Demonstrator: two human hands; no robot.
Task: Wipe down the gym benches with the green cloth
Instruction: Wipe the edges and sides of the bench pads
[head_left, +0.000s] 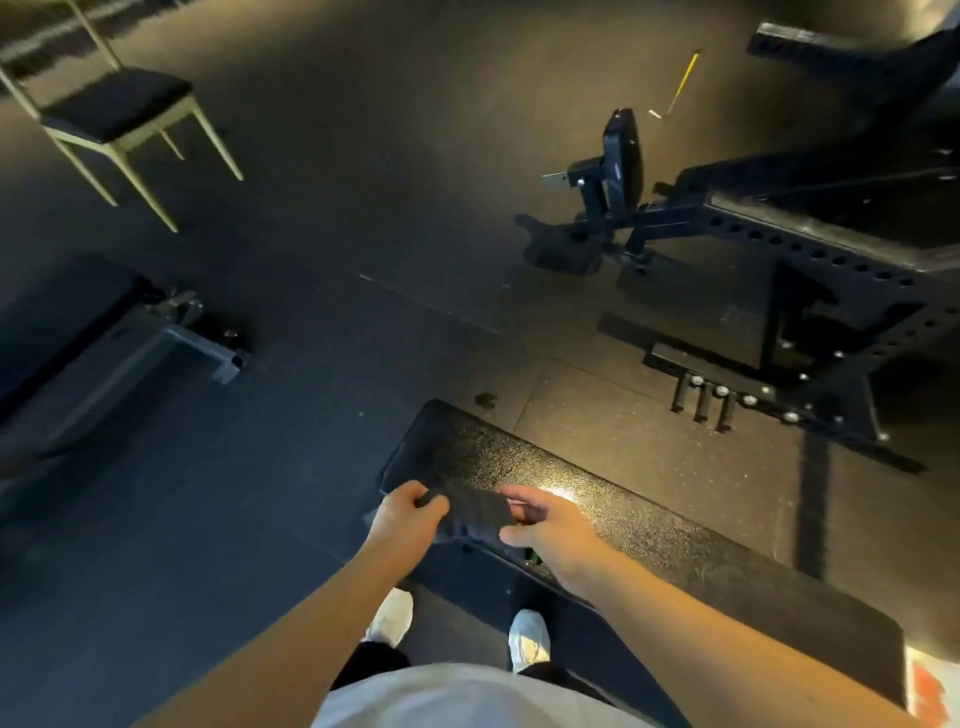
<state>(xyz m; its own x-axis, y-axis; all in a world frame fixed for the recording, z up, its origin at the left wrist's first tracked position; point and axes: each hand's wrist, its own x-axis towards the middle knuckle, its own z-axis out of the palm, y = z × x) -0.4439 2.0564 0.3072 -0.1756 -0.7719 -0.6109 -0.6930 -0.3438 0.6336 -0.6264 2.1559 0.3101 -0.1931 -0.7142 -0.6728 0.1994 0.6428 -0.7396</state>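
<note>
The cloth (475, 514), dark in this light, hangs stretched over the near end of the bench (649, 525). The left hand (410, 512) curls round one edge and the right hand (545, 525) pinches the other. That pinch looks light, and one slip could drop the cloth off the pad's end just beside it. The pad runs long to the right, with open floor (260, 519) to the left.

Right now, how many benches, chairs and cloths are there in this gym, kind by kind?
Gym benches: 3 (near bench, left bench, adjustable bench on the right)
Chair: 1
Cloth: 1, held by the left hand and right hand
Total: 5
The dark shape at the top right is too unclear to count.
</note>
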